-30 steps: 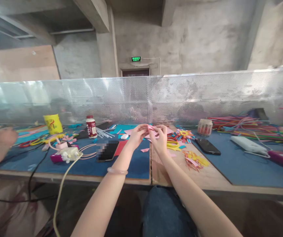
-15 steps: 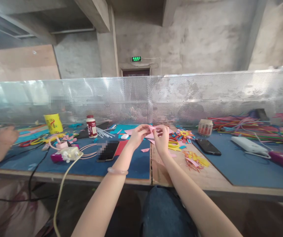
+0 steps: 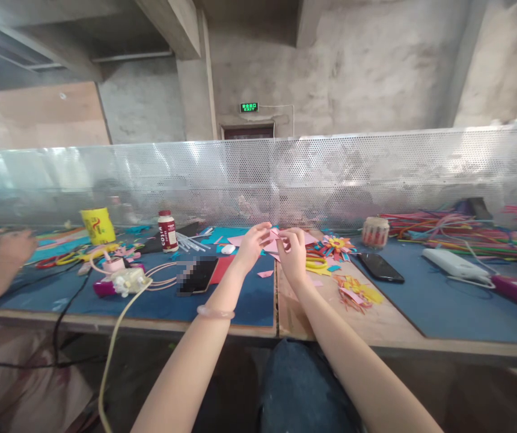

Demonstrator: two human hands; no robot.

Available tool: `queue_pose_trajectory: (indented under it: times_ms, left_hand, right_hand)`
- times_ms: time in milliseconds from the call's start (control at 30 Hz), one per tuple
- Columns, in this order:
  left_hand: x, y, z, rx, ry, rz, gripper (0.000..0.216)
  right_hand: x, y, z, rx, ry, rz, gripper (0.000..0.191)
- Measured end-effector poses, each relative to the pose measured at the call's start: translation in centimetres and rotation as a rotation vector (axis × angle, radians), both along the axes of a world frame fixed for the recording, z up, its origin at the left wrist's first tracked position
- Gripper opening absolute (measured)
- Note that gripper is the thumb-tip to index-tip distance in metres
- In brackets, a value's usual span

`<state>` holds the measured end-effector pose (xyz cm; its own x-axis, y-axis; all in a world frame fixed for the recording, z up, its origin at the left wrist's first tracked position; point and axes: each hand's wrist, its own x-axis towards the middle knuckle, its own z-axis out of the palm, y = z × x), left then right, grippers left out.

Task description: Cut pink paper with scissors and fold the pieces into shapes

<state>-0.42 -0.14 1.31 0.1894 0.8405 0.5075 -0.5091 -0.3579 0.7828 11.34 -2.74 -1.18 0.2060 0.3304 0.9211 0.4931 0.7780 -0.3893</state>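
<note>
A small folded piece of pink paper (image 3: 275, 234) is up between my two hands, above the table. My right hand (image 3: 293, 251) pinches it from the right with thumb and fingers. On the other side, my left hand (image 3: 252, 246) has its fingers curved and apart, with their tips close to the paper's left edge; whether they touch it is hard to see. Larger pink paper (image 3: 309, 238) lies on the table behind my hands. Yellow-handled scissors (image 3: 316, 264) rest just right of my right hand. A pink scrap (image 3: 265, 274) lies below my left hand.
A black phone (image 3: 199, 276) and red paper (image 3: 222, 269) lie left, near a power strip (image 3: 123, 281) with cables. A bottle (image 3: 167, 231) stands behind. To the right are a paper flower (image 3: 336, 245), another phone (image 3: 381, 268) and a jar (image 3: 374, 233). A co-worker's hand (image 3: 15, 248) is far left.
My left hand's fingers have spread and drawn slightly back from the pink paper. My right hand has shifted a little left, still on it.
</note>
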Motion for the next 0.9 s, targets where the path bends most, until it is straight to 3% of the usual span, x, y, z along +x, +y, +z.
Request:
queue_pose_trajectory:
  times_ms: [167, 400, 900]
  left_hand:
    - [-0.01, 0.00, 0.00, -0.053, 0.056, -0.060, 0.022]
    - [0.08, -0.50, -0.01, 0.029, 0.108, -0.009, 0.015]
    - [0.09, -0.78, 0.01, 0.046, 0.070, -0.074, 0.009]
  right_hand:
    - [0.40, 0.24, -0.26, 0.123, -0.120, -0.110, 0.010]
    - [0.76, 0.67, -0.38, 0.222, -0.204, -0.187, 0.014]
    - [0.54, 0.72, -0.65, 0.194, -0.304, -0.229, 0.013]
